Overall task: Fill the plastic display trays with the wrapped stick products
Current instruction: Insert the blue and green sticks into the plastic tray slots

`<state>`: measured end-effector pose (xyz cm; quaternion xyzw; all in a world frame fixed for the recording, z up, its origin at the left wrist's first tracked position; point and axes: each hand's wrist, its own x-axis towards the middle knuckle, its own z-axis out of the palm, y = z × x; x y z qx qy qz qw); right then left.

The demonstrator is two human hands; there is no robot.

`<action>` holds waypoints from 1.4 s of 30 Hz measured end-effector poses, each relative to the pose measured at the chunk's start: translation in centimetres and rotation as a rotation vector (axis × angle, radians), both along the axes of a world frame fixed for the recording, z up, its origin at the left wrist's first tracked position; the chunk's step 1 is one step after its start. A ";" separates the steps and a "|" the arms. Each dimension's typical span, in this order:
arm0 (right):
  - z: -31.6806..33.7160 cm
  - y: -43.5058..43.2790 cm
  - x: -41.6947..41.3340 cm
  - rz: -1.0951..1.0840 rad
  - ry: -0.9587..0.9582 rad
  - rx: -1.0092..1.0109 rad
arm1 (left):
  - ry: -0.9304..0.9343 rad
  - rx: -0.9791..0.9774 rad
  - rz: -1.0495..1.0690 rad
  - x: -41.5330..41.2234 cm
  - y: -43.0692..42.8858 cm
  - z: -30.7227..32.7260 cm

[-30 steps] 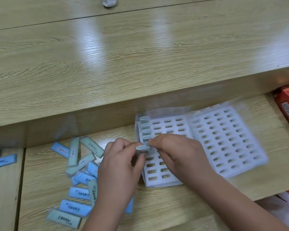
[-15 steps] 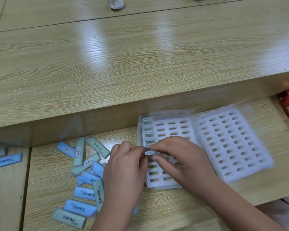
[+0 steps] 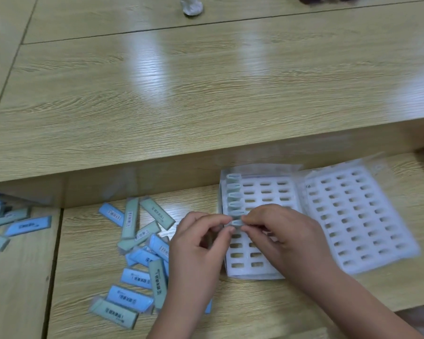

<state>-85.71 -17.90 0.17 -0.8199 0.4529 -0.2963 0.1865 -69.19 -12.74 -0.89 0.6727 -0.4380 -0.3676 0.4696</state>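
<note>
Standing on end, a stick [image 3: 236, 223] is pinched by left hand [image 3: 196, 243] and right hand [image 3: 277, 231], long axis upright, at the tray's [image 3: 255, 181] left column.

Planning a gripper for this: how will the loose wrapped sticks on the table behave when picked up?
Probably light and fairly stiff: the wrapped sticks lie straight, some propped on others without sagging. Likely slippery: wrappers look glossy, clear film overhangs the ends. Flat-sided, so unlikely to roll.
</note>
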 end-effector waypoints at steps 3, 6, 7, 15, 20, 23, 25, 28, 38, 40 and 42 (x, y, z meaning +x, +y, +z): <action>1.0 0.7 -0.1 -0.082 -0.007 0.051 | -0.033 -0.035 0.030 1.1 1.5 1.1; 2.1 2.1 0.7 -0.122 -0.001 -0.017 | -0.237 -0.107 0.070 4.1 4.1 1.9; 2.3 2.9 1.4 -0.090 0.012 -0.059 | -0.290 -0.104 0.104 5.4 5.0 1.9; 1.0 8.9 8.9 0.085 0.306 -0.017 | -0.588 0.125 0.102 11.2 9.5 0.2; 1.0 7.2 8.6 0.014 0.607 -0.008 | -0.711 0.276 0.041 8.5 9.6 0.3; 1.1 5.8 8.9 -0.019 0.695 -0.012 | -0.699 0.352 0.056 6.8 9.2 0.0; 1.1 5.4 9.3 -0.020 0.701 -0.017 | -0.666 0.371 0.105 6.3 8.9 -0.4; 1.2 5.2 9.7 -0.011 0.675 -0.007 | -0.573 0.344 0.178 6.2 8.5 -0.6; 3.0 6.4 4.9 -0.095 0.110 0.109 | -0.128 0.104 0.183 5.4 6.6 2.1; 3.9 6.5 2.9 -0.142 -0.009 0.188 | -0.100 0.088 0.093 4.3 5.6 2.9; 4.3 6.2 0.9 -0.224 -0.138 0.311 | -0.126 0.078 -0.009 3.1 4.6 3.5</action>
